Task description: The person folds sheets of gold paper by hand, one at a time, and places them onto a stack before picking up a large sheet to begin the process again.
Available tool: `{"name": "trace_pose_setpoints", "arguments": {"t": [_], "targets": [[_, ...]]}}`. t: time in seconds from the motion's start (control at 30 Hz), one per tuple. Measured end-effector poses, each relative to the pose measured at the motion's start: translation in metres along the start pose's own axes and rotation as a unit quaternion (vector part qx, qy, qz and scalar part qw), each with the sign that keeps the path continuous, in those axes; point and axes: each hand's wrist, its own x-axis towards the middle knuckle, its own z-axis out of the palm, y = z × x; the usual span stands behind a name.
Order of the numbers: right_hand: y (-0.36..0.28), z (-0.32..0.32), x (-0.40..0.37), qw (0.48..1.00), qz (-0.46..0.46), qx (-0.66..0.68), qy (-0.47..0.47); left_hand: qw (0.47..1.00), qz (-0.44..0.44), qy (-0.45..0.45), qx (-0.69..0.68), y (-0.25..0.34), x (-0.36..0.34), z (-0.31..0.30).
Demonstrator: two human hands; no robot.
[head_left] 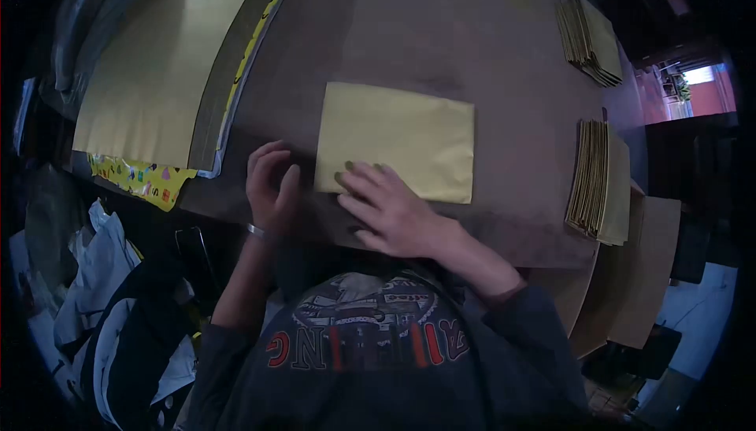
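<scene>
A flat yellow-brown paper rectangle (402,136), like a folded sheet or envelope, lies on the brown table in front of me. My right hand (398,214) rests on its lower edge with the fingers spread, the fingertips touching the paper. Just left of the paper, my left hand (272,183) is held with fingers curved and the thumb apart, and nothing shows between them. A band circles my left wrist.
Large brown sheets (161,61) lie at the left over yellow patterned wrapping (146,179). On the table's right side stand two stacks of folded brown paper, one nearer (594,183) and one farther (589,41). An open cardboard box (638,273) is below the right edge.
</scene>
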Motion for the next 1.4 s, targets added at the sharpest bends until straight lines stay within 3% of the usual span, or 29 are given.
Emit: {"name": "trace_pose_setpoints", "arguments": {"t": [0.07,0.13,0.2,0.33,0.47,0.57,0.63,0.67,0.7,0.77,0.87,0.9,0.97,1.1,1.2,1.27,1.3,1.37,1.4], "targets": [[0.004,-0.036,-0.034,0.985,0.108,-0.113,-0.078,0.999,0.002,-0.025,0.04,0.003,0.0,0.002],[0.015,-0.055,-0.063,0.962,0.193,-0.135,-0.137,0.997,0.048,-0.013,0.056,0.001,0.002,0.004],[0.026,-0.057,-0.085,0.948,0.21,-0.204,-0.125,0.997,0.051,-0.011,0.059,-0.003,0.001,0.004],[0.053,-0.056,-0.104,0.96,0.184,-0.211,-0.021,0.997,0.054,-0.007,0.048,-0.01,0.0,0.005],[0.055,-0.059,-0.105,0.959,0.171,-0.226,-0.001,0.997,0.058,-0.023,0.053,-0.009,-0.001,0.004],[0.051,-0.072,-0.097,0.958,0.183,-0.218,-0.033,0.985,0.09,-0.098,0.112,0.014,0.0,0.01],[0.06,-0.073,-0.096,0.965,0.172,-0.19,-0.05,0.898,0.261,-0.254,0.249,0.037,0.002,0.019],[0.06,-0.074,-0.095,0.964,0.175,-0.196,-0.045,0.889,0.296,-0.273,0.218,0.036,0.002,0.024],[0.06,-0.075,-0.094,0.964,0.171,-0.198,-0.052,0.887,0.304,-0.273,0.216,0.045,0.008,0.028],[0.054,-0.078,-0.09,0.962,0.186,-0.193,-0.057,0.828,0.202,-0.443,0.277,0.067,0.02,0.038],[0.048,-0.078,-0.091,0.964,0.18,-0.19,-0.037,0.807,0.291,-0.383,0.342,0.063,0.017,0.049],[0.041,-0.084,-0.085,0.96,0.224,-0.156,-0.067,0.804,0.301,-0.382,0.341,0.061,0.017,0.051],[0.051,-0.075,-0.088,0.967,0.201,-0.159,-0.007,0.852,0.325,-0.307,0.272,0.054,0.024,0.053],[0.084,-0.053,-0.103,0.969,0.103,-0.172,0.147,0.885,0.193,-0.313,0.286,0.047,0.039,0.039],[0.079,-0.087,-0.101,0.949,0.117,-0.206,0.209,0.953,0.142,-0.205,0.175,0.047,0.053,0.024],[0.077,-0.119,-0.111,0.912,0.171,-0.248,0.278,0.988,0.067,-0.102,0.098,0.031,0.058,0.022],[0.068,-0.147,-0.117,0.894,0.215,-0.275,0.283,0.987,0.072,-0.108,0.096,0.021,0.056,0.023],[0.067,-0.195,-0.143,0.821,0.217,-0.354,0.392,0.996,0.035,-0.066,0.043,0.005,0.048,0.026],[0.06,-0.219,-0.158,0.787,0.229,-0.383,0.426,0.992,0.009,-0.107,0.064,0.011,0.042,0.026]]}}
